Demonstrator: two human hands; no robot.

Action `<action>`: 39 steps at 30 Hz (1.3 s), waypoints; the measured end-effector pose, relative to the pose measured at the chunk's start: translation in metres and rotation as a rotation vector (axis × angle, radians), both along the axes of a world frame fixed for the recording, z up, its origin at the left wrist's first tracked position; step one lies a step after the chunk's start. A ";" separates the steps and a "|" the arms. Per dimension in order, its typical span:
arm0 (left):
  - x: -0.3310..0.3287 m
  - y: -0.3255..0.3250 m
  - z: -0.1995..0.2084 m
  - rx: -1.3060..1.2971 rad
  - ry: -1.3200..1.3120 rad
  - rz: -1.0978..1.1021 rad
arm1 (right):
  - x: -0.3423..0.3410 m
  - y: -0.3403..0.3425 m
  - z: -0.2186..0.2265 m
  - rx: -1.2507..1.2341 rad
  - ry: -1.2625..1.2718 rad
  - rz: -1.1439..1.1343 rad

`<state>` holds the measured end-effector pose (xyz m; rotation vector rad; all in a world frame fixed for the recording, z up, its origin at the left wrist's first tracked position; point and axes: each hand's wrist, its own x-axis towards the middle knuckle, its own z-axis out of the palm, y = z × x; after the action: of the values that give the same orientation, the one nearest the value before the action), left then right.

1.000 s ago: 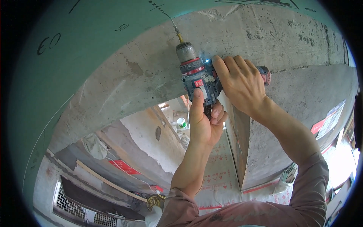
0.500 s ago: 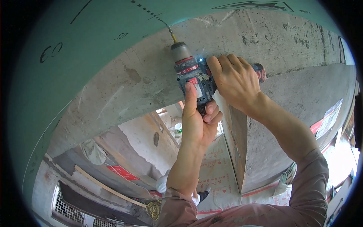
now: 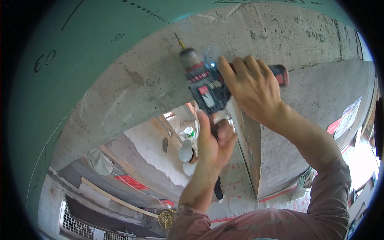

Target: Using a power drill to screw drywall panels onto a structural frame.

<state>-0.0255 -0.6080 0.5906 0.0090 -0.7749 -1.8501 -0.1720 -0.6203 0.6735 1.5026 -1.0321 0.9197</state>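
Observation:
My right hand (image 3: 256, 86) is wrapped around the handle of a cordless drill (image 3: 206, 90). The drill points up and to the left, its small light lit. A bit (image 3: 179, 41) with a yellow band sticks out of the chuck, its tip apart from the green board (image 3: 76, 52) overhead. Just below the drill's rear end is my left hand (image 3: 214, 146), thumb up and fingers curled. Something dark shows between those fingers, too blurred to name.
A rough concrete beam (image 3: 140, 96) runs behind the drill. Below, a person (image 3: 186, 152) in a white cap stands on a floor with a printed covering (image 3: 230, 188). A coil of yellow cord (image 3: 165, 220), a white bucket (image 3: 188, 131) and a wood strip (image 3: 116, 200) are lower down.
The drill has come down, and its bit has left the green board's edge. My left hand has slid down off the drill body. The person below has come further into view.

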 end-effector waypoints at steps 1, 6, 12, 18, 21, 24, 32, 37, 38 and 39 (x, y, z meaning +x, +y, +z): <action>-0.004 0.022 -0.014 0.112 -0.077 0.098 | -0.010 0.006 -0.011 0.023 0.007 0.036; 0.001 0.051 -0.170 0.483 -0.059 0.059 | -0.067 0.050 -0.102 0.402 -0.141 0.364; 0.003 0.063 -0.276 0.750 -0.114 0.120 | -0.090 0.094 -0.236 1.228 -0.422 0.881; -0.043 0.079 -0.278 0.704 -0.103 0.232 | -0.120 0.113 -0.293 1.651 -0.709 1.092; -0.055 0.092 -0.295 0.681 -0.076 0.263 | -0.130 0.114 -0.306 1.705 -0.627 1.069; -0.059 0.100 -0.288 0.746 -0.053 0.299 | -0.136 0.114 -0.318 1.759 -0.548 1.030; 0.009 0.090 -0.287 0.597 0.047 0.371 | -0.092 0.126 -0.331 2.178 -1.076 1.286; 0.079 0.087 -0.276 0.723 -0.012 0.344 | -0.030 0.125 -0.345 2.267 -1.117 1.270; 0.099 0.082 -0.289 0.649 -0.023 0.283 | -0.014 0.124 -0.346 2.269 -1.166 1.364; 0.115 0.081 -0.287 0.645 -0.068 0.251 | 0.000 0.126 -0.346 2.266 -1.218 1.459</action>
<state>0.0894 -0.5269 0.3040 0.5577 -0.1809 -1.7877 -0.1716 -0.4946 0.3279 4.2032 -1.9651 1.8159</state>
